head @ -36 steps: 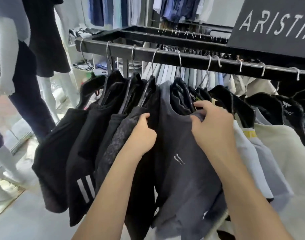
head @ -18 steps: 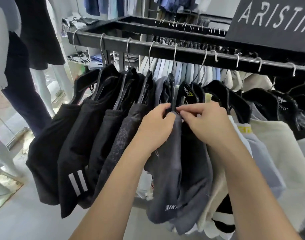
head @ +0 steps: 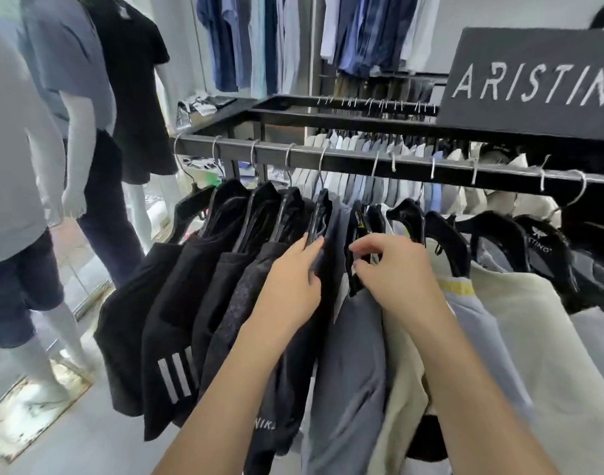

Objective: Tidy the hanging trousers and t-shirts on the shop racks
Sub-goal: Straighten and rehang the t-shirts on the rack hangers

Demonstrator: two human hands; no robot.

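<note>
Several shorts hang on black hangers from a dark metal rail (head: 345, 161). Black pairs, one with white stripes (head: 172, 341), fill the left end. My left hand (head: 290, 282) grips the waist of dark navy shorts (head: 287, 389), fingers lying along its hanger and thumb on the cloth. Just right of it, my right hand (head: 400, 272) pinches the black waistband at the top of grey-blue shorts (head: 352, 354). Beige shorts (head: 400, 389) and cream and pale blue garments (head: 533, 320) hang further right.
A black "ARISTINO" sign (head: 533, 84) stands on the rack's top at right. Behind the front rail hangs a dense row of pale shirts (head: 362, 186). Dressed mannequins (head: 77, 97) stand on the floor at left. More shirts hang on the back wall (head: 252, 39).
Both hands were pinching the top of one dark shorts together. They have come apart: the left stays on the navy pair, the right has shifted to the grey-blue pair beside it.
</note>
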